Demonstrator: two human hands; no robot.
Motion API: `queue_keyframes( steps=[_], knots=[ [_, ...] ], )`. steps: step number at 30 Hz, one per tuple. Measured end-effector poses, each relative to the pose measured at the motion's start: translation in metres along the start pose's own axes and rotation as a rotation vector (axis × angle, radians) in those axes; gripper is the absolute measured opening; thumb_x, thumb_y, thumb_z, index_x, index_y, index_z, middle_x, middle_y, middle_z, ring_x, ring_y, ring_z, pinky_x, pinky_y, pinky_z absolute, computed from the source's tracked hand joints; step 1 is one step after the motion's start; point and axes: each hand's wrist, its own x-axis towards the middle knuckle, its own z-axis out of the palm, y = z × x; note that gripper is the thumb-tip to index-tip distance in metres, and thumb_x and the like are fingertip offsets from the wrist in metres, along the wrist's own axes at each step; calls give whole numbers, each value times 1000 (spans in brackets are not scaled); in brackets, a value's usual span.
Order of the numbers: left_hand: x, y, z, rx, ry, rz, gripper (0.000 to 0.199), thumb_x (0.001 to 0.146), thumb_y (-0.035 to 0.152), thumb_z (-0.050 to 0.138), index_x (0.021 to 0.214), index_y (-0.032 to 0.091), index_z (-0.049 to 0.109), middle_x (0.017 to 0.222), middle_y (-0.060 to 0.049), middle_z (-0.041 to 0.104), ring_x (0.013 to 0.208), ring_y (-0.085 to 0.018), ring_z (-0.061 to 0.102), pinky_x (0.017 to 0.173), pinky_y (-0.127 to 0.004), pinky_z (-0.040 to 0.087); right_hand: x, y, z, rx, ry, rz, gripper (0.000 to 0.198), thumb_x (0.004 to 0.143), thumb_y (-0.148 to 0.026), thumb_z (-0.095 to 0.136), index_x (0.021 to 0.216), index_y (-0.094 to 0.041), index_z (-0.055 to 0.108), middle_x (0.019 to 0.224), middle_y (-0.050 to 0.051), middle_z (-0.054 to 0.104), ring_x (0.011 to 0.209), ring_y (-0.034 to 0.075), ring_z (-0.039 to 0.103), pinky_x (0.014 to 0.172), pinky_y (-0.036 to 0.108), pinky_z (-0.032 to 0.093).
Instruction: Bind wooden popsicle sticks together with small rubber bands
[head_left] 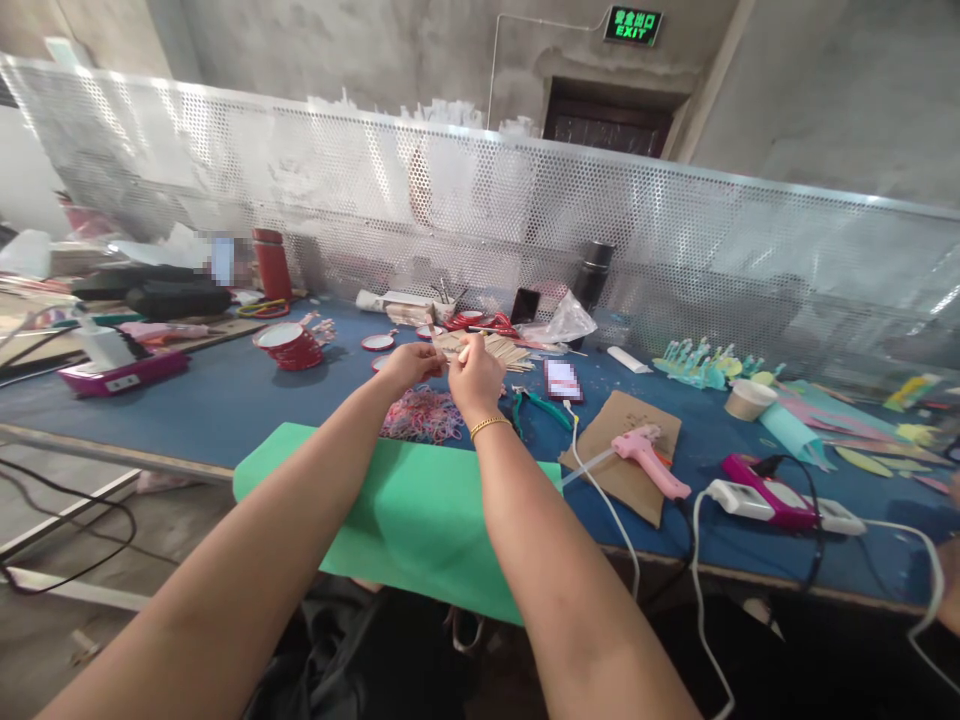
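My left hand [415, 368] is closed in a pinch above the blue table, its fingertips close to my right hand. Whatever it pinches is too small to name. My right hand [478, 378], with a gold bracelet at the wrist, is closed around a short white pen-like thing [466, 350]. Just beyond the hands lies a pile of thin wooden sticks [508, 352]. Below them is a heap of pink and purple strings [422, 416]. A green sheet [420, 510] hangs over the table's near edge under my forearms. Teal-handled pliers [551, 406] lie right of my right hand.
A pink glue gun [649, 458] rests on brown cardboard [611, 475], near a purple power strip [787, 500] with trailing cables. At left stand stacked red-rimmed discs [291, 348] and a red bottle [271, 265]. A perforated metal screen [300, 190] borders the table's back.
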Motion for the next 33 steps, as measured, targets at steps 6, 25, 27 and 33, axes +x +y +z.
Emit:
queue_keyframes(
  steps=[6, 25, 27, 33],
  knots=[
    [9, -14, -6, 188, 4, -34, 17, 52, 17, 78, 54, 17, 61, 52, -1, 63, 48, -14, 57, 48, -22, 38, 0, -2, -1, 17, 19, 25, 17, 93, -32, 45, 105, -23, 51, 74, -3, 65, 80, 16, 62, 81, 29, 34],
    [18, -20, -13, 264, -10, 65, 13, 51, 19, 77, 56, 19, 64, 53, -1, 64, 56, -17, 61, 57, -25, 47, 2, -4, 2, -8, 28, 13, 16, 96, -34, 42, 105, -23, 50, 76, -2, 66, 80, 15, 63, 79, 28, 34],
    [19, -22, -14, 270, 0, 78, 13, 52, 20, 77, 56, 19, 64, 53, -1, 64, 55, -17, 61, 56, -25, 47, 2, -4, 2, -2, 26, 13, 16, 96, -34, 43, 105, -24, 50, 76, -3, 66, 80, 15, 63, 79, 27, 34],
    [22, -25, -16, 285, -18, 77, 15, 51, 23, 77, 59, 18, 66, 55, -1, 65, 56, -17, 61, 59, -25, 48, 2, -5, 1, 14, 5, 21, 19, 96, -34, 42, 106, -22, 52, 76, -1, 66, 80, 16, 63, 81, 27, 35]
  ],
)
